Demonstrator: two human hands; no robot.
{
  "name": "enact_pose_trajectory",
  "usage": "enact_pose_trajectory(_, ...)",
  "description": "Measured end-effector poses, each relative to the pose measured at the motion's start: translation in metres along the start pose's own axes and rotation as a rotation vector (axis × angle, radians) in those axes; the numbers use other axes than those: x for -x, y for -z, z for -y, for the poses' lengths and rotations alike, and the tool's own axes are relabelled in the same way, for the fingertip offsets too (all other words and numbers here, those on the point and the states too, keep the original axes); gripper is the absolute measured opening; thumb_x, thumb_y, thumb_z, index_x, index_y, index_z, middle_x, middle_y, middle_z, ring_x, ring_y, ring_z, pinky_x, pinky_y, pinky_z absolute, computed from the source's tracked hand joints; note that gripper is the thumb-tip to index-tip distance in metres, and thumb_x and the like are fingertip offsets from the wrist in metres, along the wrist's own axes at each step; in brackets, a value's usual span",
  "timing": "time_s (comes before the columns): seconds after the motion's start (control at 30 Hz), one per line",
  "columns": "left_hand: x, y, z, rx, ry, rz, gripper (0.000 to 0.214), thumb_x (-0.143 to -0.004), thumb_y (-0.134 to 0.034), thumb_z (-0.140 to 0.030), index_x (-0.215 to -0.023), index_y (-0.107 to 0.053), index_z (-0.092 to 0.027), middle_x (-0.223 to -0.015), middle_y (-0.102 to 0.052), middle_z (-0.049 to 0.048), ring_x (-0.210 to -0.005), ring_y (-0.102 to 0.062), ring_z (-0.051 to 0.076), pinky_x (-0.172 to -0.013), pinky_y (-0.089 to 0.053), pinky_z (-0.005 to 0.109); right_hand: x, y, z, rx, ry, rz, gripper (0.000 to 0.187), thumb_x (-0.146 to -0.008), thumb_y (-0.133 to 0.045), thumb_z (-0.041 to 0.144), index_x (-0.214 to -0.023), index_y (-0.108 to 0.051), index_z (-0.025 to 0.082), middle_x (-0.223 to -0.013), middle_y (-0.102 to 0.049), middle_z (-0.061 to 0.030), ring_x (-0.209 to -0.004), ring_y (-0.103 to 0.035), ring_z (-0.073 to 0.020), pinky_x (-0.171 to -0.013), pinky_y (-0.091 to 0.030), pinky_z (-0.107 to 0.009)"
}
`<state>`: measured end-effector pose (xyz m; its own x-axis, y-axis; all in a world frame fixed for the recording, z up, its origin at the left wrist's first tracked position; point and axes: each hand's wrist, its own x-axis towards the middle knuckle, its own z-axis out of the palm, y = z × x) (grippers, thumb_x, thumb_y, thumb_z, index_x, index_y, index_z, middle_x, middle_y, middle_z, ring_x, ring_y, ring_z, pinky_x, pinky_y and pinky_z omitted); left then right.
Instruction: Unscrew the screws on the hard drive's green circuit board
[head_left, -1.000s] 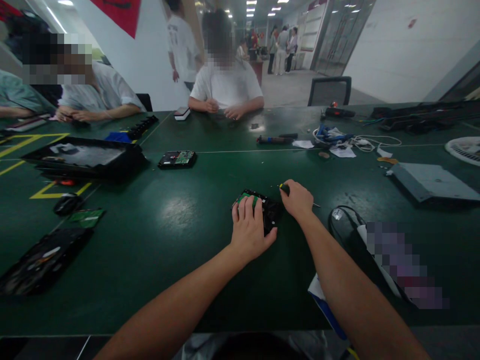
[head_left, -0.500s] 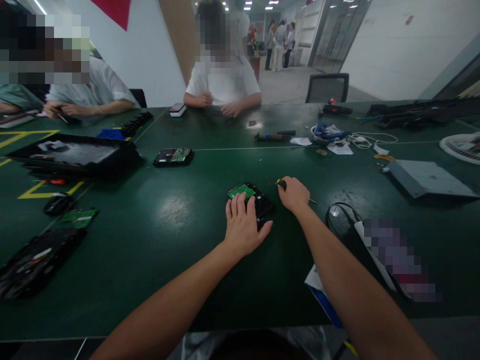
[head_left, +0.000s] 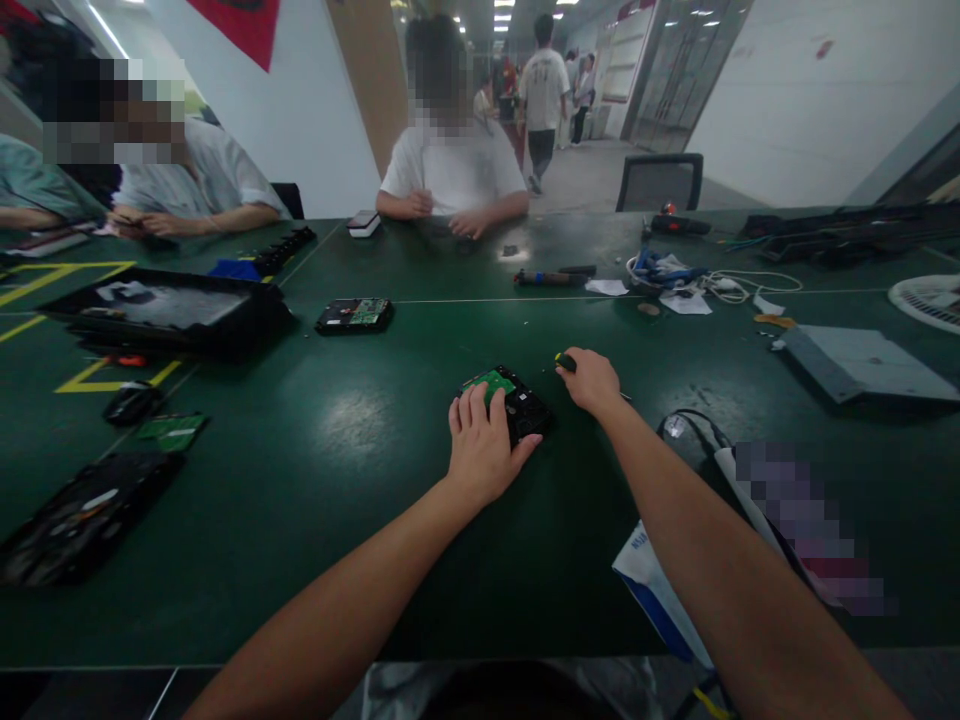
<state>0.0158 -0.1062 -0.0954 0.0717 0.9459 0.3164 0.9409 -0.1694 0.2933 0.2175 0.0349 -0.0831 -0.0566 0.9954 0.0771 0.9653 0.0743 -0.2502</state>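
Note:
A black hard drive [head_left: 529, 408] with a green circuit board [head_left: 498, 381] on its upper face lies on the dark green table in front of me. Fingers of my left hand [head_left: 480, 440] rest across its left part, and the thumb lies against its near edge, gripping it in place. Just right of the drive, my right hand [head_left: 594, 380] is closed around a screwdriver [head_left: 566, 362]. Its dark handle with a yellow end sticks out at the left of the fist, and a thin bit of shaft shows at the right. Part of the drive is hidden under my left fingers.
Another hard drive [head_left: 355, 314] lies further back. A black tray [head_left: 172, 310], a computer mouse [head_left: 132, 402] and a dark disassembled device [head_left: 86, 510] are left. Right are a grey metal box [head_left: 874, 360], tangled cables [head_left: 667, 270] and a blurred packet [head_left: 799, 520]. People sit opposite.
My left hand stays on the hard drive, its thumb slightly closer in. The right hand keeps the screwdriver with a small shift. The view has tilted slightly, and a person walks in the background.

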Motion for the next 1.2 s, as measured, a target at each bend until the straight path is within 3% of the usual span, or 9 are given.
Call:
enact_pose_trajectory(0.5, 0.005, -0.002, 0.010, 0.006, 0.012, 0.025, 0.066, -0.098, -0.059, -0.047, -0.153, -0.044, -0.015, -0.159, -0.040, 0.0222, -0.152, -0.034, 0.041, -0.125, -0.027, 0.063, 0.020, -0.009, -0.007, 0.030, 0.121, -0.080, 0.019, -0.103, -0.056, 0.028, -0.116, -0.068, 0.022, -0.117, -0.068, -0.0094, -0.095, -0.069, -0.0252, -0.073, -0.048, -0.035)
enact_pose_trajectory(0.77, -0.011, -0.002, -0.017, -0.075, 0.123, -0.045, 0.096, -0.094, -0.048, -0.077, -0.155, -0.038, -0.003, -0.163, -0.033, 0.0300, -0.155, -0.027, 0.048, -0.127, -0.020, 0.065, 0.021, -0.006, -0.001, 0.036, 0.116, -0.062, 0.020, -0.102, -0.055, 0.026, -0.117, -0.067, 0.019, -0.117, -0.067, -0.0130, -0.095, -0.069, -0.0281, -0.072, -0.048, -0.036)
enact_pose_trajectory(0.93, -0.023, -0.006, -0.033, -0.056, 0.210, -0.074, 0.085, -0.089, -0.058, -0.075, -0.137, -0.053, -0.005, -0.153, -0.043, 0.0307, -0.149, -0.033, 0.049, -0.124, -0.023, 0.068, 0.024, -0.003, 0.001, 0.035, 0.127, -0.064, 0.022, -0.103, -0.052, 0.023, -0.119, -0.066, 0.018, -0.121, -0.066, -0.0151, -0.100, -0.069, -0.0287, -0.077, -0.050, -0.037)
enact_pose_trajectory(1.07, -0.023, -0.007, -0.034, -0.051, 0.218, -0.084, 0.082, -0.089, -0.061, -0.071, -0.139, -0.051, -0.007, -0.155, -0.041, 0.0302, -0.150, -0.033, 0.050, -0.122, -0.026, 0.069, 0.024, -0.002, 0.002, 0.032, 0.137, -0.071, 0.022, -0.102, -0.054, 0.021, -0.119, -0.067, 0.018, -0.121, -0.066, -0.0150, -0.098, -0.069, -0.0275, -0.077, -0.051, -0.036)
enact_pose_trajectory(1.2, -0.023, -0.009, -0.029, -0.063, 0.231, -0.071, 0.094, -0.086, -0.061, -0.075, -0.147, -0.046, -0.004, -0.159, -0.036, 0.0325, -0.150, -0.032, 0.052, -0.120, -0.028, 0.069, 0.025, -0.002, 0.001, 0.037, 0.153, -0.074, 0.021, -0.101, -0.054, 0.021, -0.118, -0.067, 0.019, -0.119, -0.067, -0.0143, -0.098, -0.068, -0.0281, -0.077, -0.051, -0.037)
